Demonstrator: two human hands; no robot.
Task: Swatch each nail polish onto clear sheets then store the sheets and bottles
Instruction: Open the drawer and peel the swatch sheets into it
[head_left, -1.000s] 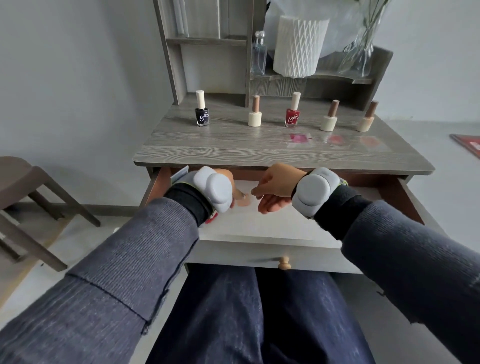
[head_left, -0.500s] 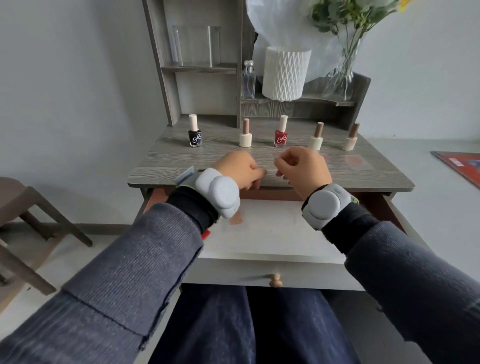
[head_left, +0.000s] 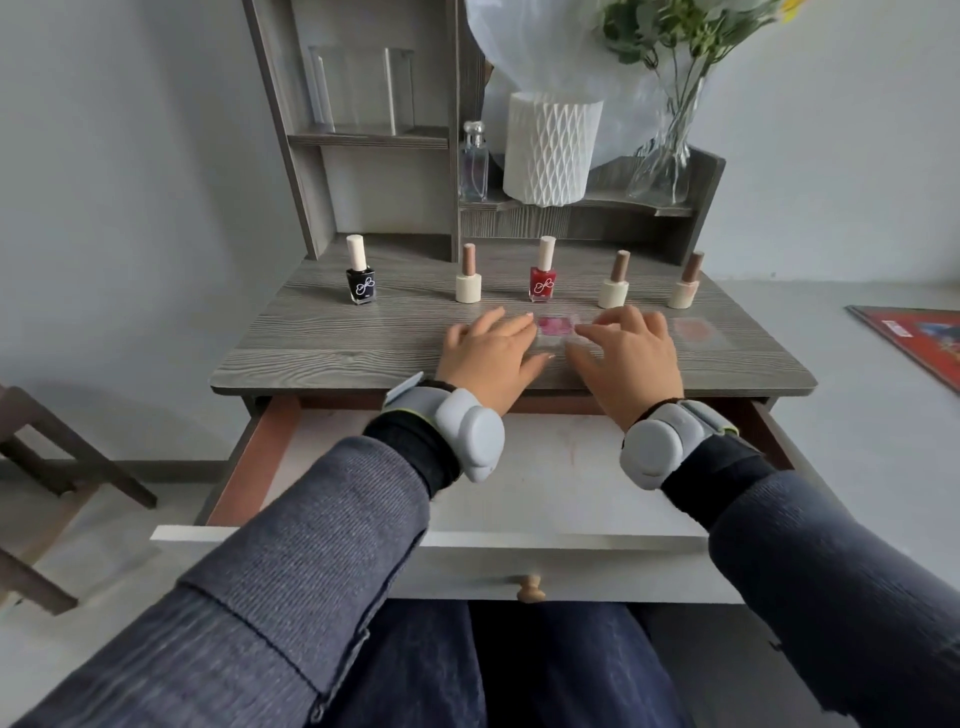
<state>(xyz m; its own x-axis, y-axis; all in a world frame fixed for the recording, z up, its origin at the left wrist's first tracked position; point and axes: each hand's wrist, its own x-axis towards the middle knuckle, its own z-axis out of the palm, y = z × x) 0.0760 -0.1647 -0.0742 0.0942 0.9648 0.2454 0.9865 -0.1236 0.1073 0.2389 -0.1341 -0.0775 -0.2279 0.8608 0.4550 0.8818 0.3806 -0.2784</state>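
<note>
- At the desktop's (head_left: 337, 348) front edge, left hand (head_left: 491, 358) and right hand (head_left: 626, 358) lie flat, fingers spread, gripping nothing, flanking the red-swatched clear sheet (head_left: 555, 328).
- Behind, a row of polish bottles (head_left: 542, 283) stands apart; below, the drawer (head_left: 561, 467) is open.

Five nail polish bottles (head_left: 543, 275) stood upright in a row across the rear of the tabletop (head_left: 322, 343). Behind them a shelf unit (head_left: 571, 221) carried a perfume bottle (head_left: 472, 161), a textured vase (head_left: 550, 150) to its right and a glass vase (head_left: 660, 171) further right. Before the row, one clear sheet (head_left: 555, 328) lay between the left hand (head_left: 491, 353) and right hand (head_left: 626, 358), both flat on the tabletop, a second sheet (head_left: 695, 330) lay just right of the right hand, and the drawer (head_left: 545, 467) stood pulled out beneath both wrists.
</note>
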